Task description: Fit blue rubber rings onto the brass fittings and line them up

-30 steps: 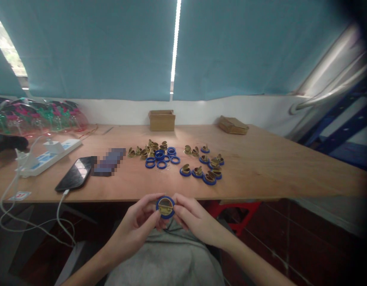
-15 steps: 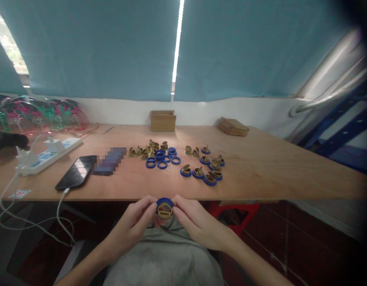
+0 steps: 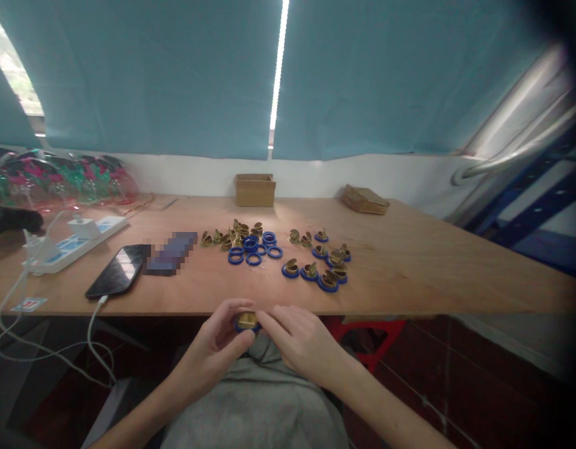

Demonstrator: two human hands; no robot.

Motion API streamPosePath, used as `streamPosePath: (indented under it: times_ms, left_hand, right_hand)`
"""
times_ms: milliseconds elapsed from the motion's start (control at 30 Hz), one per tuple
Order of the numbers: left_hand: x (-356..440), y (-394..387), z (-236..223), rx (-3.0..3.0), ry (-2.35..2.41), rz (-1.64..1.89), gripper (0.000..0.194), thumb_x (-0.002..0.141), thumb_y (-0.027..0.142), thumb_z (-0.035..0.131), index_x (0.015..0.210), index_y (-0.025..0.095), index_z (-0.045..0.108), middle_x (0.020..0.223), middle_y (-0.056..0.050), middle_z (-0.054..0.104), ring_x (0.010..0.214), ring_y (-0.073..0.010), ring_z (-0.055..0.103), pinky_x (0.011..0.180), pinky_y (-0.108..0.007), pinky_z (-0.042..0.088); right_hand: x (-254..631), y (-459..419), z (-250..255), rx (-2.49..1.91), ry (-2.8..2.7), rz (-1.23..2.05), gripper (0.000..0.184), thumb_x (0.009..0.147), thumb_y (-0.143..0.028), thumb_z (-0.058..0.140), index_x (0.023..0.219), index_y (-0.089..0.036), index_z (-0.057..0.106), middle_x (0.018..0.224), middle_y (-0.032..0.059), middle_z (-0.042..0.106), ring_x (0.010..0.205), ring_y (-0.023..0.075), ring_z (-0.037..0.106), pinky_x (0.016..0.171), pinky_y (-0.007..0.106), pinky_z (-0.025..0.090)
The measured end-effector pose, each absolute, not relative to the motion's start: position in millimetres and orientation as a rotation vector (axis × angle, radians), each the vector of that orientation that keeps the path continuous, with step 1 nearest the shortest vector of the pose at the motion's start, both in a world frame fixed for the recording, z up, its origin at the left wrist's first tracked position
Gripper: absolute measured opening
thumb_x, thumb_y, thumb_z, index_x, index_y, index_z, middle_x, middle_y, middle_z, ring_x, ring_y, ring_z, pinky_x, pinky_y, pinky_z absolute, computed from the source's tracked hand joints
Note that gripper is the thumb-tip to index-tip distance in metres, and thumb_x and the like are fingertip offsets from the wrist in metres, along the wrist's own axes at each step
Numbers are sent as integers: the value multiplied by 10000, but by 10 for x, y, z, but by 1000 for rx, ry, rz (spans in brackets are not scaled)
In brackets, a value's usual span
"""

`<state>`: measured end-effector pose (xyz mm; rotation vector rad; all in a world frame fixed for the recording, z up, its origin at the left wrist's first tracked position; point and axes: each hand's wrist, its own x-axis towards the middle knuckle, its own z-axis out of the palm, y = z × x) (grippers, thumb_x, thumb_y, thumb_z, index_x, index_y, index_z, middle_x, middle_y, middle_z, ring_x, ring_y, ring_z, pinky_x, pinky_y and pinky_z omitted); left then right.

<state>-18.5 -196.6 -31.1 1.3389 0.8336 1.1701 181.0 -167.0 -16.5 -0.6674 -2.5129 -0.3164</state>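
My left hand (image 3: 216, 342) is closed around a small round gold metal piece with a blue ring (image 3: 247, 321), just in front of the table edge above my lap. Thumb and fingers grip it from either side. My right hand (image 3: 302, 340) presses its fingertips on the piece's right side, partly covering it. On the table beyond lie loose blue rings (image 3: 254, 259) and a cluster of gold metal pieces with hinged-looking lids (image 3: 239, 232). Farther right stand several gold pieces seated in blue rings (image 3: 328, 282).
At left are a black phone (image 3: 119, 271) on a white cable, a pixelated dark object (image 3: 171, 254) and a power strip (image 3: 77, 246). Clear bottles (image 3: 58, 181) stand behind. A cardboard box (image 3: 254, 190) and a folded brown packet (image 3: 365, 199) sit at the back. Below is a red stool (image 3: 385, 343).
The ringed gold piece has tipped from facing me to lying flatter, and shifted slightly left. My right hand has moved its fingers over the piece's edge.
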Motion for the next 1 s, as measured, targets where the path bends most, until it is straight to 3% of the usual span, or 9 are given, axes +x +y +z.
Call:
streamPosePath:
  times_ms: [167, 267, 367, 567, 700, 1000]
  left_hand:
    - [-232, -1917, -318, 1277, 978, 1240, 418, 857, 264, 690, 1245, 227, 539, 1203, -63, 652, 1077, -191, 638, 931, -281, 503]
    - [-272, -1888, -292, 1279, 1075, 1277, 488, 820, 273, 726, 1261, 220, 523, 1201, -63, 649, 1086, -195, 632, 960, -299, 489]
    - [-295, -1877, -290, 1300, 1124, 1292, 509, 800, 280, 742, 1256, 218, 525, 1210, -70, 651, 1096, -208, 629, 971, -325, 487]
    - [-300, -1902, -291, 1344, 1121, 1282, 493, 809, 283, 733, 1251, 225, 521, 1212, -78, 658, 1112, -222, 632, 948, -330, 505]
    - [-290, -1924, -263, 1355, 1111, 1271, 470, 801, 264, 732, 1227, 221, 540, 1144, -69, 682, 1077, -222, 654, 958, -334, 502]
    - [-336, -1899, -292, 1371, 1099, 1281, 454, 807, 269, 736, 1220, 231, 551, 1178, -61, 681, 1094, -213, 647, 949, -303, 507]
  right_hand:
    - [1792, -1483, -44, -985, -2461, 32, 172, 963, -218, 454, 1043, -168, 599, 834, 47, 686, 730, 172, 649, 634, 256, 445]
    - [1700, -1156, 31, -1231, -2393, 68, 171, 957, -189, 453, 1052, -155, 592, 780, 41, 689, 675, 174, 649, 597, 256, 419]
    - [1509, -781, 51, -1396, -2353, 86, 141, 949, -218, 505, 1012, -152, 612, 782, 52, 697, 760, 198, 668, 658, 267, 448]
    - [1145, -419, 1, -1675, -2331, 158, 276, 960, -349, 580, 1133, -136, 612, 1083, 79, 659, 924, 207, 658, 809, 400, 548]
    - [1095, -406, -5, -1749, -2340, 203, 309, 952, -325, 600, 1209, -153, 586, 1196, 90, 620, 1002, 224, 642, 844, 426, 552]
    - [1166, -357, -47, -1644, -2353, 259, 296, 955, -317, 596, 1203, -156, 589, 1191, 87, 622, 1000, 222, 643, 843, 422, 552]
